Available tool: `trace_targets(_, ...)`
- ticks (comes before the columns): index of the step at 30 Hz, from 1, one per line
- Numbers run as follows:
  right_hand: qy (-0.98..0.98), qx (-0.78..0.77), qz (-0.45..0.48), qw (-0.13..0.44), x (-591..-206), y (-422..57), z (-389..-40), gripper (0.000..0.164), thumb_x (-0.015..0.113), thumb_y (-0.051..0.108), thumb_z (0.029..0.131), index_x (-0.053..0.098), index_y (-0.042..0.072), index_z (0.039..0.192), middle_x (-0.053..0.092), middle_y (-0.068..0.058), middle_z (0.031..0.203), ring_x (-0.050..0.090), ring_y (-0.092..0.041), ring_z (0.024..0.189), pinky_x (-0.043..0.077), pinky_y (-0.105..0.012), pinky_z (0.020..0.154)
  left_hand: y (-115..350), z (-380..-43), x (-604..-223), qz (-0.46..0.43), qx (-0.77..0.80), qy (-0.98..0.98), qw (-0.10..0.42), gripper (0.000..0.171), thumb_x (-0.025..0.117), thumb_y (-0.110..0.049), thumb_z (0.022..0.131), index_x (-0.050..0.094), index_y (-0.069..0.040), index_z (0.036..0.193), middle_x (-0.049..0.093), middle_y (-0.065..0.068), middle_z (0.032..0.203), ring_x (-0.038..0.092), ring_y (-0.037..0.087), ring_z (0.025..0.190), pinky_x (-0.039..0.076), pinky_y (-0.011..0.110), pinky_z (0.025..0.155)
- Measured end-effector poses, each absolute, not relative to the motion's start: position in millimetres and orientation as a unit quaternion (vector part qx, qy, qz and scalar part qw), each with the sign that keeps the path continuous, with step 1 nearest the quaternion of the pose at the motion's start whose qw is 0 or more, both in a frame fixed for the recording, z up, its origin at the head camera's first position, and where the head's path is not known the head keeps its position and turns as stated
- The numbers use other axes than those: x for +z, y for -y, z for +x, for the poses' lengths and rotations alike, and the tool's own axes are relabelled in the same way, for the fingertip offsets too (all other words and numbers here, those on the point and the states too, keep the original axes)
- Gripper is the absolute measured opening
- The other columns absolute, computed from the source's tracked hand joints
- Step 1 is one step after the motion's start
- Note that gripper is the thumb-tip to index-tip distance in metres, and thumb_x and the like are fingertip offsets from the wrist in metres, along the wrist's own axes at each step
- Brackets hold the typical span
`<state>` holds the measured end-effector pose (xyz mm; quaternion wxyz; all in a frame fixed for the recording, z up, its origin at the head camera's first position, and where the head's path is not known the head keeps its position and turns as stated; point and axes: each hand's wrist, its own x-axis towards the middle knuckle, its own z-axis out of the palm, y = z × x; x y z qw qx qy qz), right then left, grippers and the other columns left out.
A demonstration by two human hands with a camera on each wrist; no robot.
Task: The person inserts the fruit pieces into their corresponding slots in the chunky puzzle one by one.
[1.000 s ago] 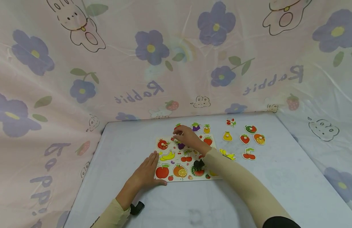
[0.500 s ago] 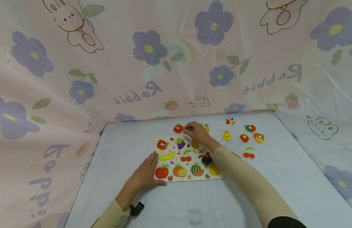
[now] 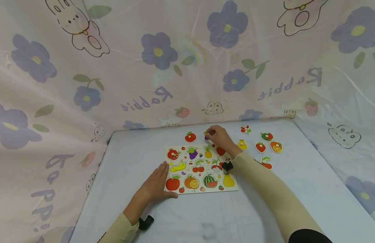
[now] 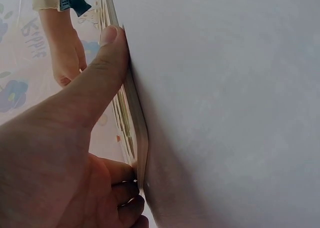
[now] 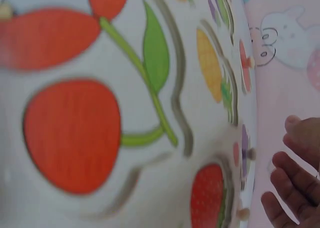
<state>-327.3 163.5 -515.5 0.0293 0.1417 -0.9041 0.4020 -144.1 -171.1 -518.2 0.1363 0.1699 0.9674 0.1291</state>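
The right hand [image 3: 219,137], thumb and fingers parted, hovers just beside the grape piece [image 5: 244,145] near the far edge of the table [image 3: 120,162]. The left hand [image 3: 157,182] touches the fruit board [image 3: 213,190] at its near left corner, fingers straight, thumb spread. Left of the grape piece lies the apple piece [image 3: 190,137]; the strawberry piece [image 3: 260,147] and orange piece [image 3: 276,147] lie toward the table's far right corner.

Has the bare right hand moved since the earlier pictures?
Yes: the right hand moved rightward in the head view, away from the red, round fruit piece.
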Motion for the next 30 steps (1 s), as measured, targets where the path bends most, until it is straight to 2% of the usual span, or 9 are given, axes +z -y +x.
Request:
trace_targets(3,0.91,0.392,0.13,0.029,-514.9,-168.3,-330.2,0.021,0.072,0.017,0.105,0.074,0.002,0.119,0.068,-0.015,0.119,0.062,-0.033,0.114,0.054,-0.05,0.105,171.1,-144.0,-518.1,0.169,0.131,-0.967,0.136,0.132,0.09,-0.063,0.077,0.02,-0.001,0.17,0.019,0.017,0.178,0.019,0.036,0.164,0.027,0.052,0.131)
trace_targets(8,0.915,0.389,0.102,0.006,-513.2,-173.7,-331.9,0.022,0.072,0.019,0.105,0.071,0.004,0.121,0.066,-0.015,0.125,0.06,-0.036,0.123,0.051,-0.053,0.112,171.3,-144.2,-518.6,0.171,0.131,-0.967,0.133,0.132,0.09,-0.063,0.077,0.02,-0.001,0.17,0.019,0.017,0.178,0.02,0.036,0.164,0.027,0.052,0.131)
trace_targets(20,0.929,0.361,0.085,-0.015,-517.3,-172.8,-341.7,0.024,0.071,0.022,0.106,0.072,0.004,0.122,0.066,-0.016,0.125,0.059,-0.036,0.123,0.05,-0.053,0.112,171.2,-143.9,-517.5,0.173,0.128,-0.968,0.132,0.13,0.09,-0.062,0.078,0.021,0.0,0.17,0.02,0.018,0.178,0.02,0.036,0.164,0.027,0.051,0.131)
trace_targets(30,0.942,0.323,0.088,-0.015,-520.1,-166.7,-346.7,0.022,0.072,0.024,0.106,0.075,0.005,0.115,0.069,-0.013,0.116,0.059,-0.032,0.111,0.047,-0.054,0.109,172.3,-143.7,-518.1,0.178,0.126,-0.967,0.128,0.13,0.089,-0.063,0.078,0.022,0.001,0.169,0.02,0.018,0.178,0.02,0.036,0.164,0.027,0.051,0.131)
